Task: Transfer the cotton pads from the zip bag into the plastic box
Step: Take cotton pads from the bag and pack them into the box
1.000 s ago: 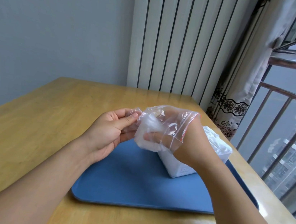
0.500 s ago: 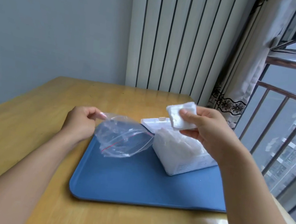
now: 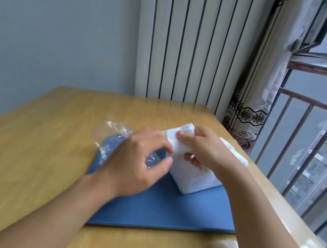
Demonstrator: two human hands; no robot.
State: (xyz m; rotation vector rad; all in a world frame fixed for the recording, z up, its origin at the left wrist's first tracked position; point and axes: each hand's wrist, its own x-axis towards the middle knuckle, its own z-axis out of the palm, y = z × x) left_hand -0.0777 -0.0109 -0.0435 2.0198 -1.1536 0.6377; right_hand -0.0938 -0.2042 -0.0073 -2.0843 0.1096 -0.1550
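My right hand (image 3: 203,147) is shut on a small stack of white cotton pads (image 3: 181,138), held just above the left end of the white plastic box (image 3: 194,180). The box stands on the blue tray (image 3: 167,211), and more pads (image 3: 233,153) bulge from its top behind my right wrist. My left hand (image 3: 139,160) hovers over the tray with fingers apart, its index tip and thumb at the lower corner of the held stack. The clear zip bag (image 3: 113,136) lies crumpled on the tray's left edge, partly under my left hand.
The tray rests on a wooden table (image 3: 40,149). A white radiator (image 3: 189,44) stands behind the table. On the right are a curtain (image 3: 251,114) and a window with metal railing (image 3: 305,142) close to the table's right edge.
My left hand moved right from the bag's edge to the held pads, and the bag settled on the tray's left side. My right hand lowered the pads toward the box.
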